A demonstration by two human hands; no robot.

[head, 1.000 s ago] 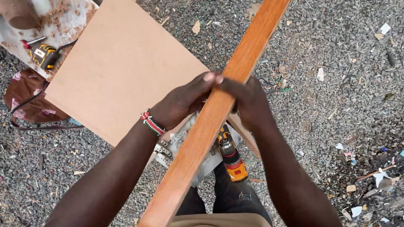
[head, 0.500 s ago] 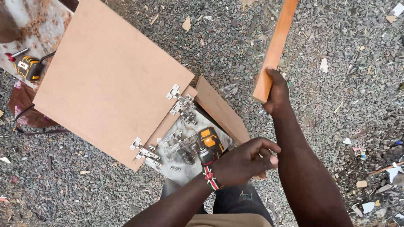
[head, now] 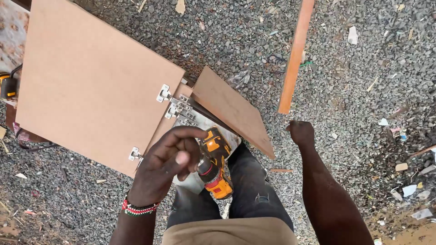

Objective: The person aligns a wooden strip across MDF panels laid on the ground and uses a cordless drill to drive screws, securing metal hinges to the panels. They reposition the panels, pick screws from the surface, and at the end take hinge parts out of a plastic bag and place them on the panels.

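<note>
Head view: left hand (head: 165, 165) gripping half-hidden drill (head: 213, 163); right hand (head: 300, 132) fisted, empty (plank (head: 296, 56) cropped above).

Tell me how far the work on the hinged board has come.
Done: metal hinges sit on the large board's edge. In hand: the left hand is at the orange drill; the right hand is empty beside the wooden strip. Left: the strip lies unattached on the gravel.

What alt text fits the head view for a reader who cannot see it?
Seen from above, the person's left hand grips an orange cordless drill beside a brown board fitted with metal hinges. The right hand is closed, just below the end of an orange wooden strip lying on gravel.
</note>
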